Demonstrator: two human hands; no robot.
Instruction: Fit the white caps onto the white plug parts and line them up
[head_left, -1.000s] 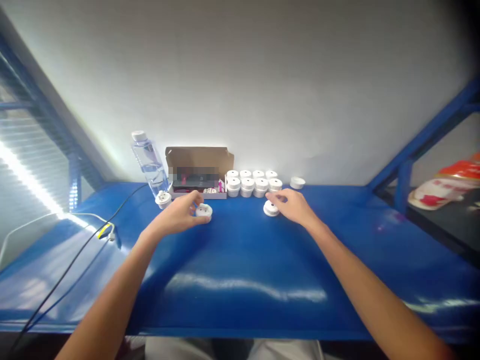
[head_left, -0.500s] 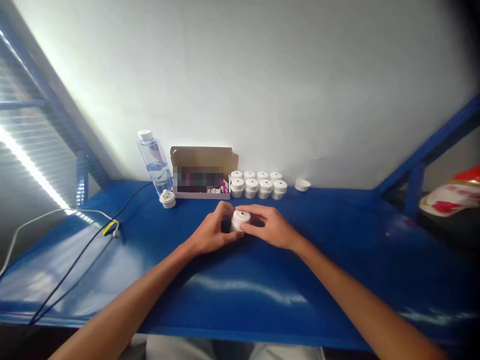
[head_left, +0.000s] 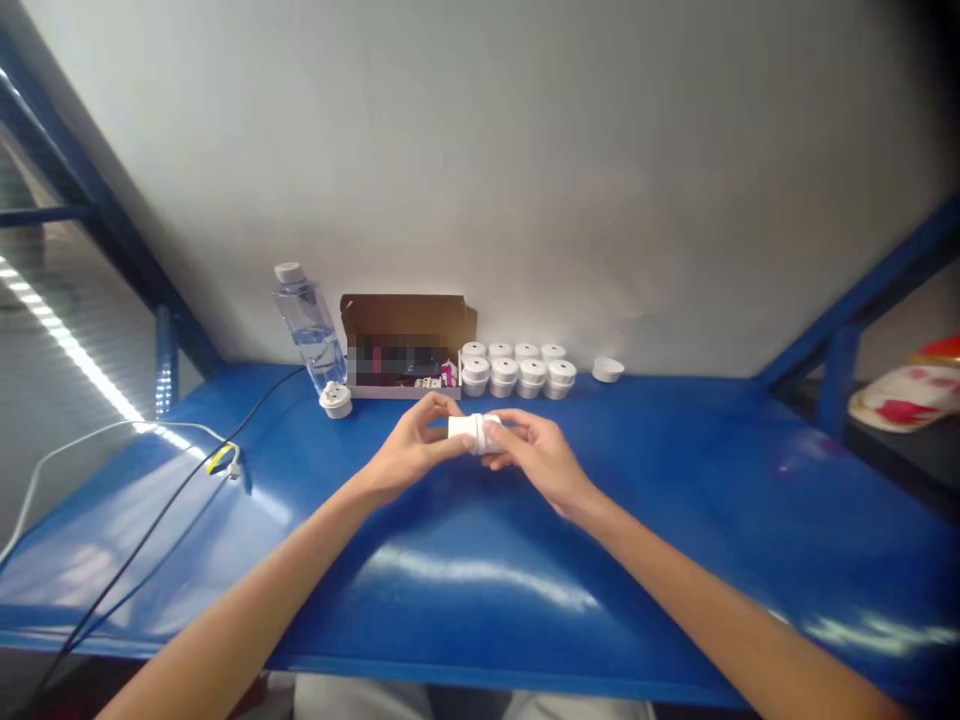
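A small white round plastic housing (head_left: 463, 430) lies on its side between my hands, just above the blue table (head_left: 480, 620). A raised ring runs round its middle. My left hand (head_left: 409, 452) is closed on its left end, thumb in front and fingers behind. On the right end, my right hand (head_left: 547, 460) grips with the thumb across it and the fingers underneath. Behind them stand several matching white housings (head_left: 531, 374) in two rows, each with a small dark hole on top. Fingers partly cover the held piece.
An open cardboard box (head_left: 405, 392) with small parts stands by the wall. Left of it are a water bottle (head_left: 313, 335) and an open white piece (head_left: 336, 402) with inner parts showing. A white cup-shaped part (head_left: 607, 370) sits right. Black (head_left: 161, 515) and white cables (head_left: 112, 427) cross the left.
The housing has been tipped from upright onto its side, its top now turned to the right. My right thumb has moved onto it, and both hands still hold it.
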